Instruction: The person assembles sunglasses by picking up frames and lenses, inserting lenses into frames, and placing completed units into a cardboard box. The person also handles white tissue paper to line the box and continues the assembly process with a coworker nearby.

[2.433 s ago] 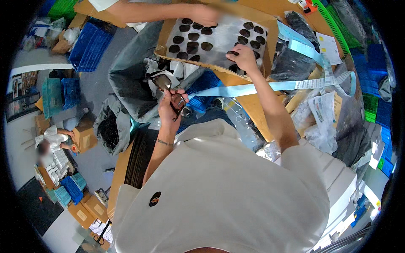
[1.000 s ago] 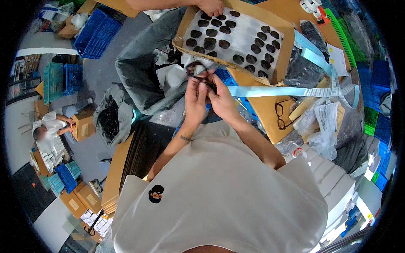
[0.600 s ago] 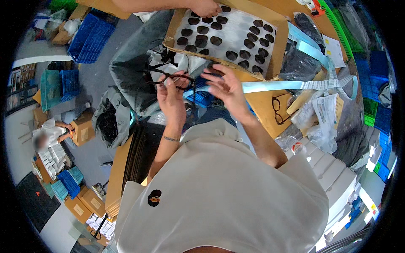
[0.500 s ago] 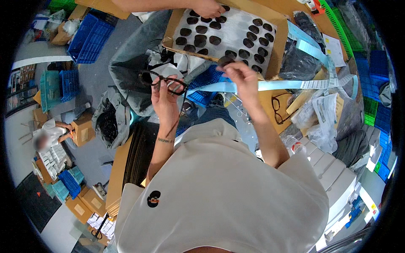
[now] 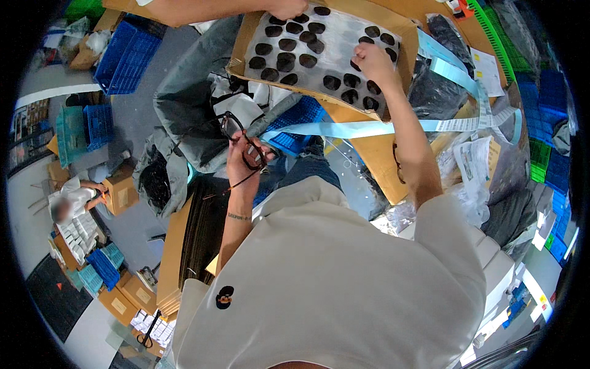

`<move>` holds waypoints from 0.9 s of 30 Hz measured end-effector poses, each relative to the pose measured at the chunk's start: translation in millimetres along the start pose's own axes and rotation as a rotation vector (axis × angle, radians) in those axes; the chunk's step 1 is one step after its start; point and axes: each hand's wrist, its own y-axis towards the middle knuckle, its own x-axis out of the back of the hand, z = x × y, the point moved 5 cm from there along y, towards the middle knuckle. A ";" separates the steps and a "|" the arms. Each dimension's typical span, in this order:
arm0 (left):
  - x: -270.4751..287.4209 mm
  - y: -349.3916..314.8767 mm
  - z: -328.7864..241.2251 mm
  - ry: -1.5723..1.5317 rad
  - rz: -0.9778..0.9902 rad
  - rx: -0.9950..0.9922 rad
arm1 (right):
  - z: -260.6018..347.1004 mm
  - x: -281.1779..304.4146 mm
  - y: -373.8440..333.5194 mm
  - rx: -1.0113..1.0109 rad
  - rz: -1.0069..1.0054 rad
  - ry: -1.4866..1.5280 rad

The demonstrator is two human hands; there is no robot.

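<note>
My left hand [image 5: 243,158] is closed around a dark eyeglass frame [image 5: 244,135], held tilted with one temple hanging down along my wrist. My right hand [image 5: 376,63] reaches over a shallow cardboard box [image 5: 239,52]. Its fingers are pinched at a dark lens [image 5: 354,65], which they mostly hide. Several rounded dark lenses [image 5: 308,60] lie in groups on the whitish sheet [image 5: 338,46] inside the box. At the far left of the box, another person's hand [image 5: 289,7] bends over the lenses; its fingertips are partly hidden.
A pale blue strip [image 5: 344,129] runs below the box to the right. Another eyeglass frame [image 5: 398,165] lies on cardboard, partly behind my right forearm. Black plastic bags [image 5: 433,89] are beside the box. A grey sack [image 5: 184,92] stands at the left, near a blue crate [image 5: 126,55].
My right hand has moved forward and right, from the box's near edge to the lenses. My left hand has turned the eyeglass frame more upright. The other hand has shifted slightly left.
</note>
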 end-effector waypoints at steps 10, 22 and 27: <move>13.6 0.0 1.4 0.112 -0.029 0.035 | 37.9 -67.3 71.1 0.083 0.004 -0.112; 24.8 -9.9 -3.0 0.096 -0.049 0.023 | 9.7 -68.6 54.5 -0.070 0.109 0.579; 26.8 -8.8 0.0 0.102 -0.062 0.051 | 14.7 -64.5 23.5 -0.022 0.140 0.751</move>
